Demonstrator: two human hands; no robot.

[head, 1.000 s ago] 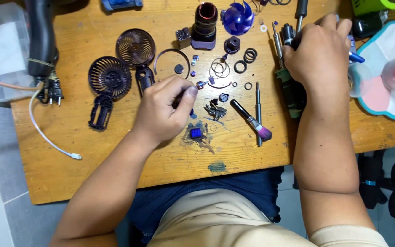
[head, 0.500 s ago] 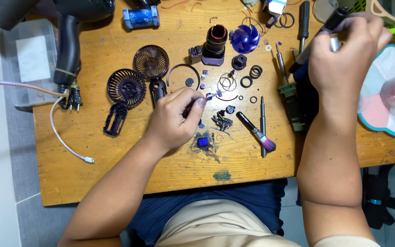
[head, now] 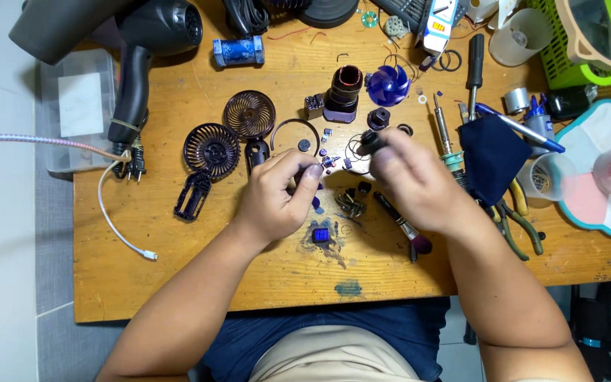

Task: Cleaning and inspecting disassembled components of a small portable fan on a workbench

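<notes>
Right now I see my left hand (head: 277,198) near the middle of the frame, fingers curled together and pinching a tiny part (head: 328,163) at the tips; the piece is too small for me to say what it is. My right hand (head: 419,185) sits just right of it, blurred, closed around a small dark round piece (head: 371,141) that pokes out above the fingers. How much of that piece lies inside the grip I cannot tell.

Below the left hand a little blue square part (head: 320,235) rests on the wooden table (head: 178,283), on a dark stain. A brush (head: 401,223) runs partly under the right wrist. Left of centre lie two round dark grilles (head: 211,149). A blue fan blade (head: 389,85) sits upper centre, a black hair dryer (head: 146,49) upper left, its top cut off by the frame edge. A dark cloth (head: 493,157) at right covers part of the pliers (head: 514,219).
</notes>
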